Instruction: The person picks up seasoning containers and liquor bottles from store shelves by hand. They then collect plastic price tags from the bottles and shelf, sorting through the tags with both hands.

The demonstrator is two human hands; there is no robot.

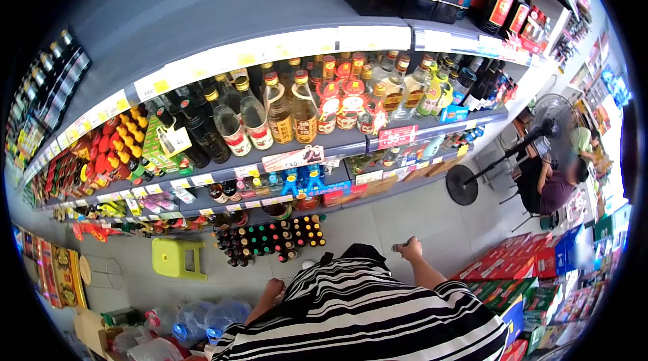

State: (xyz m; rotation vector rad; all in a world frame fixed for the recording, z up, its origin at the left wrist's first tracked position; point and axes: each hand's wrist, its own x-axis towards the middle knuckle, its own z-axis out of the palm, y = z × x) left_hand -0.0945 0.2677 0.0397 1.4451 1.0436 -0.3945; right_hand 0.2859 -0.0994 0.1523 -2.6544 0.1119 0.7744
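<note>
My right hand [409, 250] is held out over the floor on the right of my body. Its fingers are closed around a small dark object [396, 247], whose kind I cannot make out. My left hand [274, 289] hangs low on the left side of my body with its fingers curled in, and nothing shows in it. Nearest to it, on the floor in front, stand rows of dark bottles [260, 243] with coloured caps. Clear liquor bottles [253, 118] line the shelf ahead, away from both hands.
A yellow-green stool [178, 258] stands on the floor at left, with large plastic jugs [192, 324] nearer me. To the right are a standing fan [555, 116] on a round base, a seated person in a purple top [559, 189], and stacked red boxes [509, 256].
</note>
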